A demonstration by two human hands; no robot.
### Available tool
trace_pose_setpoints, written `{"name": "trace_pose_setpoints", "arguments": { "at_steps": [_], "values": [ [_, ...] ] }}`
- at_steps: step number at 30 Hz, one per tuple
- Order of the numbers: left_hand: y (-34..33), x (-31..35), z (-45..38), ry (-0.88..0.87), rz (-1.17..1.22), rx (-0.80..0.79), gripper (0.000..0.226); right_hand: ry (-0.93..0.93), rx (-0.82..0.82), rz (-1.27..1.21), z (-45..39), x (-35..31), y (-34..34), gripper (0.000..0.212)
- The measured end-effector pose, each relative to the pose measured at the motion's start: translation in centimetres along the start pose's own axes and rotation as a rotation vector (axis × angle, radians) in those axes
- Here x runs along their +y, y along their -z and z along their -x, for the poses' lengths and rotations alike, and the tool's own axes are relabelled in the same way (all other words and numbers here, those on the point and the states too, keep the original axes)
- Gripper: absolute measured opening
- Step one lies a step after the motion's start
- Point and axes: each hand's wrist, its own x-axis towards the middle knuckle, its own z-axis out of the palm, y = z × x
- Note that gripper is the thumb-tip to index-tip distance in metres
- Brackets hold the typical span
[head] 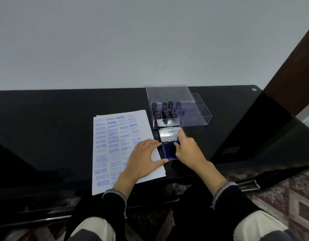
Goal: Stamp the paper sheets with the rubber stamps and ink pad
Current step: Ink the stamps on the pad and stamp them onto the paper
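Fingers of my left hand [146, 158] lie flat and spread on the paper sheets [115, 150], near their right edge, and they hold nothing; they only press the stack down. My right hand [186, 150] is over the ink pad [168, 152], and its fingers [180, 138] are curled around something small and blue. I think it is a stamp, but the hand hides most of it, so I cannot say for sure.

The ink pad sits open just beside the right edge of the paper, its metal lid [169, 134] standing behind the blue tray. The other stamps [165, 110] stand upright in the clear box [193, 117] beyond the lid, apart from both hands.

What can go wrong from here, in my opinion: the top sheet is already almost full of blue words, so a new print may land on an old one and become unreadable. If I press too lightly on the pad, the print will be pale, like some already on the sheet. Also my left thumb is touching or nearly touching the pad, so it may take ink and smear the paper. If my left hand lifts, the sheets may slide on the glossy black table [45, 127].
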Motion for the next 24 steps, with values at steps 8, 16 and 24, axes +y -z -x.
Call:
{"name": "trace_pose_setpoints", "arguments": {
  "at_steps": [8,16,24],
  "values": [
    [0.0,0.1,0.2,0.003,0.001,-0.001,0.084,-0.016,0.035,-0.106,-0.1,0.5,-0.3,0.018],
    [-0.1,0.1,0.2,-0.002,-0.018,0.023,0.082,0.049,0.095,0.077,0.4,0.0,-1.2,0.011],
    [0.0,0.1,0.2,0.008,-0.006,0.023,0.071,-0.019,0.042,-0.099,-0.1,0.3,-0.4,0.016]
  ]
}}
